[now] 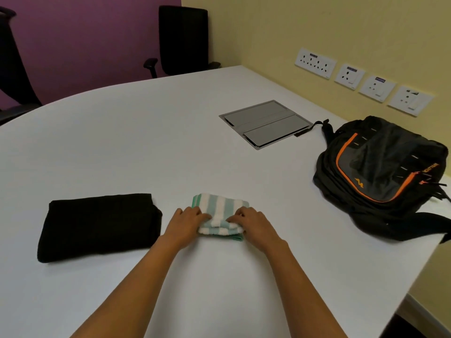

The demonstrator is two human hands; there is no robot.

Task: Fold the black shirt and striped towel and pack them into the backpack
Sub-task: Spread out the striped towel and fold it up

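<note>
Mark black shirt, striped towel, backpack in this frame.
black shirt (97, 226), head view, middle of the folded top face.
striped towel (220, 205), head view, striped top just beyond the fingers.
backpack (380, 164), head view, grey front panel inside the orange trim.

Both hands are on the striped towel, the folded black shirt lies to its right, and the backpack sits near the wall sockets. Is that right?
Not quite: the head view shows the folded black shirt to the left of the striped towel, not its right. The rest holds: left hand and right hand are on the towel, and the backpack sits near the wall sockets.
</note>
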